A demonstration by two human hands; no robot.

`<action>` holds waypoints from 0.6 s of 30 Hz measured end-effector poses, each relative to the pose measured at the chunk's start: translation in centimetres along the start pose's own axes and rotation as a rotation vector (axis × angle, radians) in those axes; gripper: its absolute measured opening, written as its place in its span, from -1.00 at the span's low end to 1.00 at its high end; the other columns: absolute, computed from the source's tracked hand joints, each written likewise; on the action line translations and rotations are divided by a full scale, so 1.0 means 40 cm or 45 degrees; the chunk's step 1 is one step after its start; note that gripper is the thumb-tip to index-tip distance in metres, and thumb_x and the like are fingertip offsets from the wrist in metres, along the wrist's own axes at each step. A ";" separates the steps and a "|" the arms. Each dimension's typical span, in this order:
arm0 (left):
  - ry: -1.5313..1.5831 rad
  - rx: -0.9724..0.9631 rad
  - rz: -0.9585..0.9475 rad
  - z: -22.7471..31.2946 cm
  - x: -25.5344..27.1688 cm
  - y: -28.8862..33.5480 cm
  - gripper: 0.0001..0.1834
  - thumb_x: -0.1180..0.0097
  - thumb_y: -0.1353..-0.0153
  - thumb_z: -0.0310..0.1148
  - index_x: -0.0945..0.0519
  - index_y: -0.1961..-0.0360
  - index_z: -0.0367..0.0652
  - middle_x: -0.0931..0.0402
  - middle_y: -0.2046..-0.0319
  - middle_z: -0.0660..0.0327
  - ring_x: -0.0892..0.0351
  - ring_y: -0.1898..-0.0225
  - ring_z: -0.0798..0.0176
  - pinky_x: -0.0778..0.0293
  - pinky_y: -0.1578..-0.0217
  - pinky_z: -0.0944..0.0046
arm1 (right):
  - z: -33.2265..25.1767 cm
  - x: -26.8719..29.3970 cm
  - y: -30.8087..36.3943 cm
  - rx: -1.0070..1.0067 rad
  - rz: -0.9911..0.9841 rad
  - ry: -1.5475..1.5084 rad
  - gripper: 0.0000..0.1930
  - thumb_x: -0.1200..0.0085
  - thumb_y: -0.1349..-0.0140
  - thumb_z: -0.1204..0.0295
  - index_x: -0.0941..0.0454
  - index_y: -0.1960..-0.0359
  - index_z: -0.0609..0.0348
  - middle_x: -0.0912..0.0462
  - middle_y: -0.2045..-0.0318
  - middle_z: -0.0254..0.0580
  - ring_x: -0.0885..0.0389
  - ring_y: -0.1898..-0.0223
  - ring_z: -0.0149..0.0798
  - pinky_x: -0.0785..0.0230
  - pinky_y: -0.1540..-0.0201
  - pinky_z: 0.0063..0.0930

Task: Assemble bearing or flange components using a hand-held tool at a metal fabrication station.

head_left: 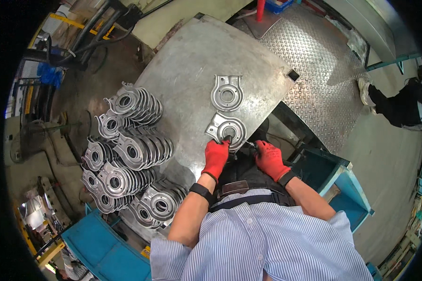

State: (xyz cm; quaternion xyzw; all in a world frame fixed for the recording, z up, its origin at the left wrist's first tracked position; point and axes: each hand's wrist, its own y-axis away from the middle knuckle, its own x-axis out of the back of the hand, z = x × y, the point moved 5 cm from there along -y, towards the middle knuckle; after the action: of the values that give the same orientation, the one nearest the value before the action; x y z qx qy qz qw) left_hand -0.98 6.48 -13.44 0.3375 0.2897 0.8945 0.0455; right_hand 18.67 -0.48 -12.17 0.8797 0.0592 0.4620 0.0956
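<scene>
My left hand (216,158), in a red glove, is closed on the near edge of a stamped metal bracket (239,128), its fingertips by the round centre hole. That bracket lies tilted at the table's near edge. In my right hand (270,159), also red-gloved, is a slim dark tool with a thin metal tip (249,143). The tip points at the bracket's right rim; whether they touch I cannot tell. Just beyond lies a second bracket (237,98), flat on the metal table (187,61).
Leaning rows of similar brackets (131,150) crowd the table's left side. Blue metal bins stand near left (103,246) and right (347,185). Tread-plate flooring (314,79) runs beyond the table's right edge. A person in dark trousers (398,105) is at the far right.
</scene>
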 end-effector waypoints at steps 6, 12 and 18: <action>0.047 0.102 -0.026 -0.006 -0.003 -0.003 -0.59 -0.16 -0.04 -0.14 -0.57 0.40 -0.39 -0.53 0.37 -0.24 -0.52 0.20 -0.23 -0.44 0.23 0.00 | 0.018 0.024 0.006 0.006 0.216 -0.196 -0.60 -0.11 0.03 0.39 -0.42 0.09 0.14 -0.54 0.20 -0.05 -0.51 0.15 0.02 -0.38 0.12 -0.18; 0.004 -0.005 0.023 -0.006 0.001 0.002 -0.59 -0.15 -0.05 -0.14 -0.56 0.44 -0.39 -0.53 0.43 -0.24 -0.52 0.26 -0.25 -0.43 0.28 -0.04 | 0.003 -0.002 0.000 0.061 0.037 -0.072 -0.62 -0.12 0.02 0.37 -0.43 0.12 0.13 -0.55 0.20 -0.05 -0.51 0.15 0.02 -0.39 0.15 -0.18; -0.006 -0.085 0.039 0.048 0.023 0.031 -0.63 -0.17 -0.03 -0.15 -0.58 0.38 -0.32 -0.54 0.38 -0.18 -0.51 0.23 -0.23 -0.44 0.25 -0.02 | 0.004 0.003 -0.009 -0.044 -0.102 -0.039 -0.61 -0.14 0.03 0.34 -0.43 0.11 0.10 -0.55 0.19 -0.06 -0.52 0.13 0.01 -0.39 0.14 -0.17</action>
State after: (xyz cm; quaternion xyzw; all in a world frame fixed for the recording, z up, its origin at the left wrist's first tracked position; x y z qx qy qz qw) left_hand -0.33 6.63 -11.08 0.3423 0.2544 0.9035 0.0436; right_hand 18.87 -0.12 -12.22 0.8818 0.0849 0.4453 0.1300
